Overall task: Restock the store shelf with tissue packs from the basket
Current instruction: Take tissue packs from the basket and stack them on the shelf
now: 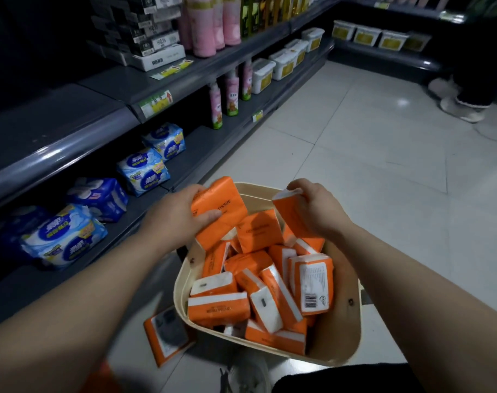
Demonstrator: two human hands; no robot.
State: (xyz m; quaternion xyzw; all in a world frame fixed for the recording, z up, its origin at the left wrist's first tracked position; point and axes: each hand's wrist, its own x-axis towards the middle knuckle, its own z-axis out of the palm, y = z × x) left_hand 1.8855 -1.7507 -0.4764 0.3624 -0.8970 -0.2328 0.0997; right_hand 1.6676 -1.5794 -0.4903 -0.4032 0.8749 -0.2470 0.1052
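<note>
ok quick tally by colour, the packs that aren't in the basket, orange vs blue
Orange tissue packs: 3 (one in the left hand, one in the right hand, one on the floor)
Blue packs: 4 plainly seen on the bottom shelf; a dim shape further left is too dark to count
Total: 7

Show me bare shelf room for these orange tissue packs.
Bare: bottom grey shelf between the blue-and-white packs and pink bottles; the grey shelf above, left of the white carton tray. Crowded: the beige basket of orange tissue packs.
</note>
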